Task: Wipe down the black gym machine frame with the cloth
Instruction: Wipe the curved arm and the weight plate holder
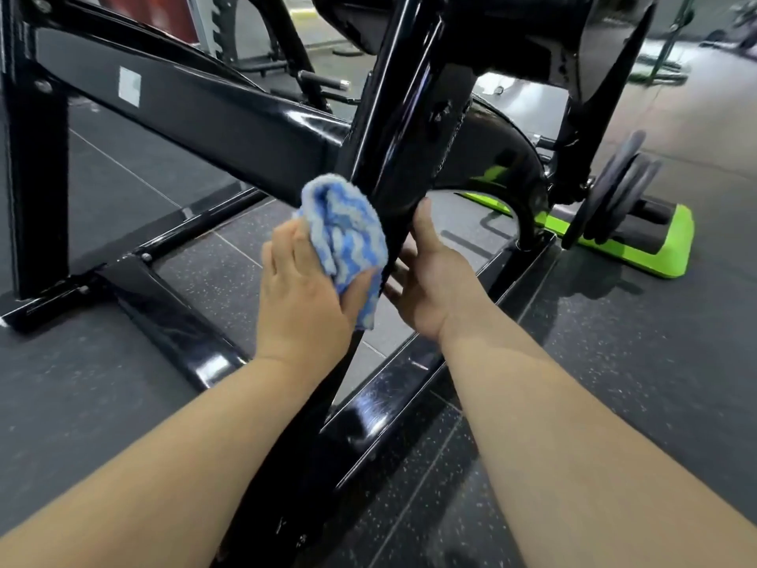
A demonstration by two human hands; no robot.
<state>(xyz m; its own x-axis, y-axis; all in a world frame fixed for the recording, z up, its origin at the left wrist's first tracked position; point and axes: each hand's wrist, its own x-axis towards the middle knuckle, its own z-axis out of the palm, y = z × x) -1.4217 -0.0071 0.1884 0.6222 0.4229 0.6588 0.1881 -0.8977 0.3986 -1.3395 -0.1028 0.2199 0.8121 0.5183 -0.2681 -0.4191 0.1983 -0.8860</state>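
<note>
I had my left hand [307, 297] bunched round the blue cloth [344, 235], pressing it to the slanted post of the black frame [393, 129] for wiping, while my right hand [434, 280] steadied the post's other side, fingers tucked behind, gripping or merely bracing I couldn't tell.

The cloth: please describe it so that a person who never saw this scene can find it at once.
Find the black gym machine frame and its slanted post in the middle. The left hand holds a bunched cloth against that post, opposite the right hand. It is the only blue-and-white striped thing among glossy black metal.
</note>
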